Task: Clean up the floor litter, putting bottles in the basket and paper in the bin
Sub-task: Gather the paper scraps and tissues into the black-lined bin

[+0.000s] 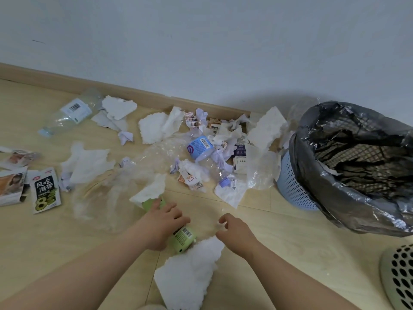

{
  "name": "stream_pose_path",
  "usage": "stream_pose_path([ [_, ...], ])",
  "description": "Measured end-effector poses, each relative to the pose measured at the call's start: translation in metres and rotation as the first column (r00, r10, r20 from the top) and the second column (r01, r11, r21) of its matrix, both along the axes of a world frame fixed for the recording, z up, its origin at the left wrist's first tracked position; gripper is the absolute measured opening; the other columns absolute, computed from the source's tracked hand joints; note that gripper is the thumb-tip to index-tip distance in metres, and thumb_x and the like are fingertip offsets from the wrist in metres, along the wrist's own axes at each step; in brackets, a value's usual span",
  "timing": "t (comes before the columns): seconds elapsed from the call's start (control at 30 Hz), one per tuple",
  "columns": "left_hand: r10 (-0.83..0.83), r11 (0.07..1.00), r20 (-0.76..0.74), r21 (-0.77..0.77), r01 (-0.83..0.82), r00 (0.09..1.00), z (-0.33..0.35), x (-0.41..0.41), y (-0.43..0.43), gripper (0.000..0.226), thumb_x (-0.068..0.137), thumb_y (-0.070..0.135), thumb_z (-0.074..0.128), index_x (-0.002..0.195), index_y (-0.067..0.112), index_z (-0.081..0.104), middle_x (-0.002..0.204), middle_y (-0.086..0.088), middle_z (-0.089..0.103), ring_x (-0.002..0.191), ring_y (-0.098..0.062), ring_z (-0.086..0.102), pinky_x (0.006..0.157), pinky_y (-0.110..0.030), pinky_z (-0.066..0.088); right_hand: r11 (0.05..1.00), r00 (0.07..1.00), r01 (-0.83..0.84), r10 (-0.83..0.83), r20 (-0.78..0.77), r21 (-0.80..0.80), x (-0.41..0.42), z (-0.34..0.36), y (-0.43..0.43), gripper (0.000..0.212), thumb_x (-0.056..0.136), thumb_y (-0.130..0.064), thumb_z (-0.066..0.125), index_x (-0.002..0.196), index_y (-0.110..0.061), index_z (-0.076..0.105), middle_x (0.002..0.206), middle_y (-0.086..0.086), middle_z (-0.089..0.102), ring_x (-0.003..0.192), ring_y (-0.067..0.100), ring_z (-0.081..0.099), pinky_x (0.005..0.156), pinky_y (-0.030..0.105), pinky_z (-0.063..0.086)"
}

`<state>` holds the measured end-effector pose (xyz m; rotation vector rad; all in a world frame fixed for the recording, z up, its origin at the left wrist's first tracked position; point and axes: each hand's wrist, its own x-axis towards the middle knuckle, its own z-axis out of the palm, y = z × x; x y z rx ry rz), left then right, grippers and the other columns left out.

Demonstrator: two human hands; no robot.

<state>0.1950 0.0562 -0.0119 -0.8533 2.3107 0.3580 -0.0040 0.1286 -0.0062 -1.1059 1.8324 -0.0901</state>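
On wooden floor (290,242), with left hand (161,222) curled round green bottle (183,239) and right hand (237,231) loose, empty, lift free of tissue (190,276) toward basket (400,276) at 4 o'clock.

A green bottle (183,239) is laid flat at 6 o'clock; a clear bottle (73,113) is seen at 10 o'clock, torn white paper (154,128) strewn between.
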Motion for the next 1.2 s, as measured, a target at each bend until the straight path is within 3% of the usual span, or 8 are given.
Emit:
stream_pose_path([
  [0.33,0.241,0.963,-0.288,-0.044,-0.265,0.927,-0.003,-0.029,-0.009,0.066,0.084,0.036,0.061,0.142,0.035,0.029,0.138,0.009,0.043,0.124,-0.017,0.044,0.1,-0.035,0.033,0.98,0.978,0.193,-0.189,0.09,-0.044,-0.016,0.008,-0.003,0.034,0.092,-0.023,0.052,0.125,-0.018,0.05,0.085,-0.008,0.05,0.075,0.008,0.05,0.066,0.02,0.042],
  [0.5,0.732,0.652,-0.595,0.47,-0.595,0.332,0.024,-0.064,-0.015,0.055,0.08,0.027,0.072,0.129,0.023,0.047,0.116,0.005,0.058,0.105,-0.016,0.054,0.085,-0.029,0.044,0.965,0.927,0.262,-0.253,0.278,0.007,-0.017,0.013,-0.005,0.049,0.083,-0.023,0.066,0.128,-0.023,0.046,0.11,-0.002,0.051,0.088,0.01,0.053,0.065,0.015,0.041],
  [0.63,0.935,0.141,-0.259,0.899,-0.414,-0.244,0.041,-0.087,-0.02,0.02,0.086,0.023,0.066,0.104,0.023,0.056,0.111,-0.001,0.064,0.097,-0.02,0.062,0.079,-0.038,0.053,0.972,0.904,0.236,-0.22,0.365,0.003,-0.008,0.009,-0.008,0.065,0.068,-0.022,0.077,0.125,-0.027,0.045,0.109,-0.001,0.055,0.099,0.018,0.057,0.077,0.026,0.051],
  [0.77,0.922,-0.078,-0.033,0.959,-0.271,-0.385,0.045,-0.097,-0.023,0.011,0.09,0.025,0.061,0.099,0.02,0.058,0.102,-0.001,0.066,0.092,-0.02,0.065,0.065,-0.035,0.055,0.916,0.858,0.396,-0.347,0.38,-0.058,-0.012,0.01,-0.01,0.053,0.065,-0.018,0.076,0.111,-0.021,0.051,0.096,0.0,0.06,0.082,0.014,0.058,0.067,0.025,0.047],
  [0.93,0.983,-0.015,-0.062,0.912,-0.41,-0.174,0.033,-0.097,-0.022,0.034,0.091,0.024,0.06,0.123,0.017,0.05,0.113,-0.002,0.06,0.104,-0.022,0.06,0.078,-0.034,0.052,0.874,0.799,0.486,-0.445,0.406,0.003,-0.025,0.014,-0.007,0.036,0.074,-0.014,0.071,0.103,-0.013,0.05,0.083,0.006,0.058,0.056,0.017,0.056,0.056,0.027,0.045],
  [1.07,0.859,0.507,-0.398,0.578,-0.64,0.322,0.011,-0.094,-0.003,0.038,0.09,0.025,0.057,0.127,0.02,0.05,0.121,-0.002,0.054,0.102,-0.016,0.052,0.085,-0.027,0.042,0.753,0.664,0.656,-0.61,0.433,0.054,-0.038,0.02,-0.005,0.021,0.08,-0.012,0.068,0.091,-0.012,0.05,0.072,0.006,0.056,0.053,0.016,0.053,0.055,0.027,0.047],
  [1.13,0.621,0.784,-0.442,0.37,-0.499,0.647,-0.003,-0.095,0.02,0.047,0.089,0.032,0.057,0.133,0.024,0.045,0.135,-0.001,0.045,0.115,-0.017,0.048,0.095,-0.026,0.038,0.718,0.642,0.695,-0.648,0.409,0.046,-0.046,0.022,0.0,0.019,0.081,-0.013,0.067,0.09,-0.013,0.051,0.072,0.005,0.057,0.055,0.015,0.054,0.056,0.026,0.047],
  [1.2,0.388,0.917,-0.435,0.272,-0.293,0.812,-0.015,-0.097,0.042,0.058,0.087,0.038,0.057,0.14,0.032,0.035,0.148,0.0,0.028,0.128,-0.022,0.038,0.101,-0.031,0.038,0.703,0.638,0.71,-0.667,0.385,0.043,-0.054,0.024,0.007,0.016,0.081,-0.013,0.067,0.088,-0.013,0.052,0.073,0.004,0.058,0.057,0.016,0.054,0.058,0.026,0.047],
])
